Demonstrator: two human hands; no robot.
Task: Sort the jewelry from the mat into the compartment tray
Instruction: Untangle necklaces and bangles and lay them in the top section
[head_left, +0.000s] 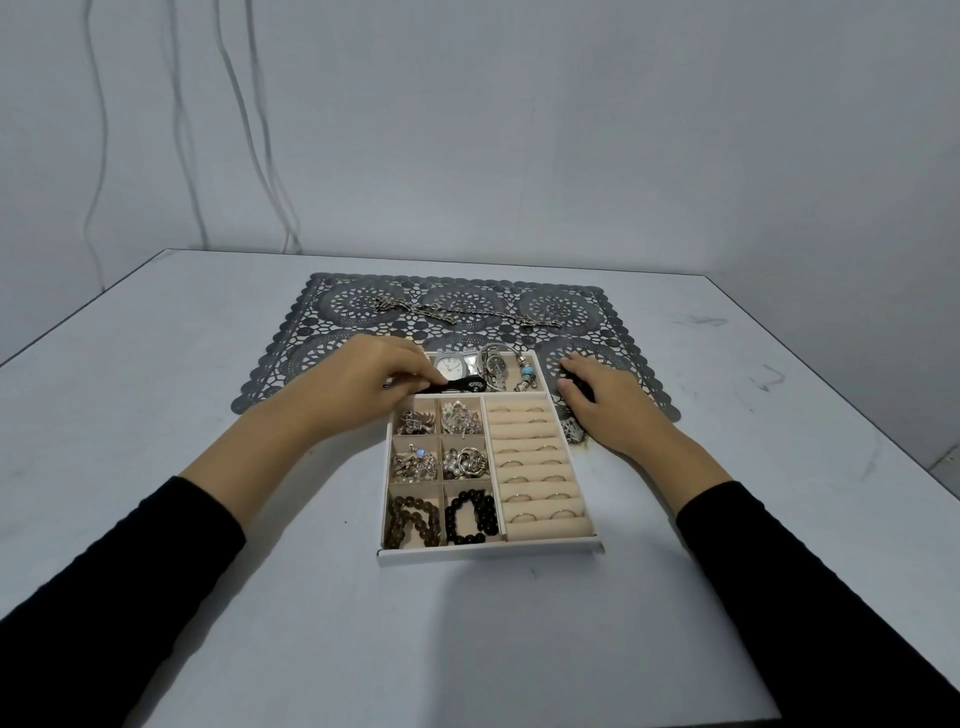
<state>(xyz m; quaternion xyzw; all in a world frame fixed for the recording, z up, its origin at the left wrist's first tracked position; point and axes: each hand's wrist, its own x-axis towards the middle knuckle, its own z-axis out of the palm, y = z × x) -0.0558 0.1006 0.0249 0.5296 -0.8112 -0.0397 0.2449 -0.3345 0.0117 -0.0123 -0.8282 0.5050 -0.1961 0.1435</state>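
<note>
L hand grip pinches black strap at tray top compartment. R hand lies on mat; grip state: can't tell.

White compartment tray, mostly filled; chain lies across far grey lace mat.

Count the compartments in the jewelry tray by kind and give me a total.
Small square compartments: 6
Long compartment at the back: 1
Ring-roll section: 1
Total: 8
</note>
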